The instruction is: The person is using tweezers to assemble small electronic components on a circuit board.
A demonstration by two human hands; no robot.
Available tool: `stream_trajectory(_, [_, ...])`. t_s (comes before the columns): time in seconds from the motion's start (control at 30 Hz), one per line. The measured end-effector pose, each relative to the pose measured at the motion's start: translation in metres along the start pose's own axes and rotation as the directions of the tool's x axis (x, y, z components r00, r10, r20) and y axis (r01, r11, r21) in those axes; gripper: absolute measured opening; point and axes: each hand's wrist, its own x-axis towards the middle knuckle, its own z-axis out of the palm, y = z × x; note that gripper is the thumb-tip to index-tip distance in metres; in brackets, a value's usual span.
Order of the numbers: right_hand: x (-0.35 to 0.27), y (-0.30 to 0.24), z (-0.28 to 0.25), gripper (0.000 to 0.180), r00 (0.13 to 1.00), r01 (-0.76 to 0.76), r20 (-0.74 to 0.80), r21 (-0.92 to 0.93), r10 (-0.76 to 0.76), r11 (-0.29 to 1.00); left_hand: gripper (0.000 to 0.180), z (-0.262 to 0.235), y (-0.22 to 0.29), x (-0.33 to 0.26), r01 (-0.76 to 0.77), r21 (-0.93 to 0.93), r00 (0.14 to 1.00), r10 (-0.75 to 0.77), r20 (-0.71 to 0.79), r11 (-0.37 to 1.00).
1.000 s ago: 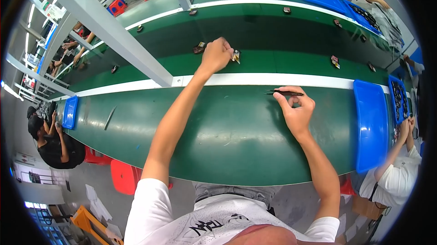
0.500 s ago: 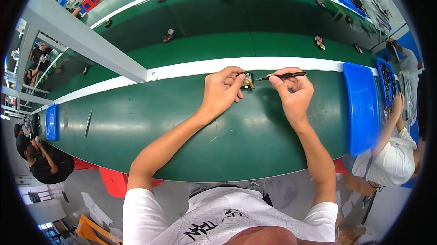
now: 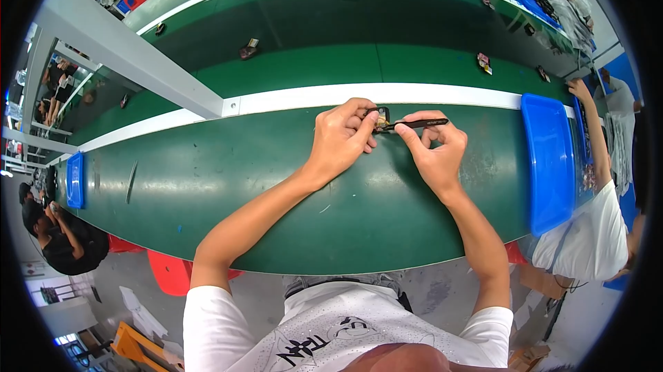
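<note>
From my remote station I observe the left hand (image 3: 338, 136) pinching a small dark-framed part (image 3: 383, 116) between thumb and fingers, its other fingers curled beneath. I find the part raised in that hand over the near side of the green workbench (image 3: 242, 165), just short of the white rail (image 3: 311, 98). I record the right hand (image 3: 440, 154) pinching black tweezers (image 3: 423, 123) between thumb and fingers, held nearly level, with their tips at the lower edge of the part; whether the tips grip anything, I cannot tell. Past the rail I note a green belt (image 3: 311, 30) carrying several small parts, among them one (image 3: 484, 63) to the right and one (image 3: 248, 49) to the left. A large blue tray (image 3: 549, 165) stands at the bench's right, near a co-worker in white (image 3: 587, 234), and a smaller blue tray (image 3: 75, 180) at the far left.
</note>
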Motion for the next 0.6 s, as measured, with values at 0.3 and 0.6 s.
stream_trajectory(0.3, [0.002,-0.003,-0.004,0.014,0.978,-0.206,0.067,0.17,0.197,0.964,0.021,-0.001,0.001,-0.001,-0.039,-0.034,0.998,0.041,0.046,0.999])
stream_trajectory(0.6, [0.008,-0.014,-0.006,0.014,0.899,-0.439,0.172,0.332,0.404,0.835,0.021,-0.004,0.0,-0.001,-0.03,-0.054,0.997,0.034,0.071,0.998])
